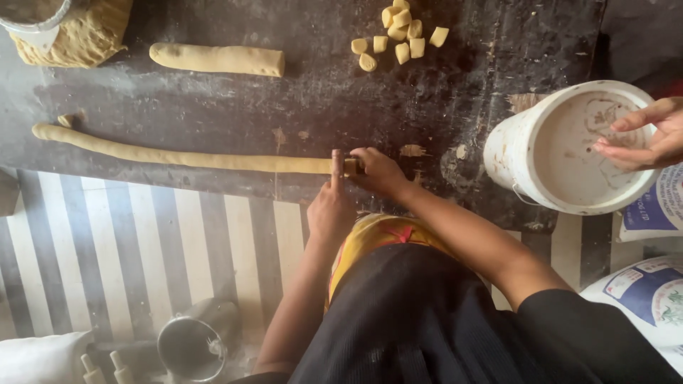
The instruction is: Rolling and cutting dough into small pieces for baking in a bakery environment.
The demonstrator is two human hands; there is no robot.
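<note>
A long thin rope of yellow dough lies across the dark worktable, running from the far left to the middle. My left hand stands edge-down on the rope's right end, fingers straight. Touching it on the right, my right hand pinches a small cut piece of dough. A shorter, thicker dough roll lies further back. Several cut dough pieces sit in a pile at the back centre.
A large dough lump sits under a metal bowl at the back left. Another person's hand hovers over a white bucket at the right. Printed sacks lie lower right, a metal cup on the striped floor.
</note>
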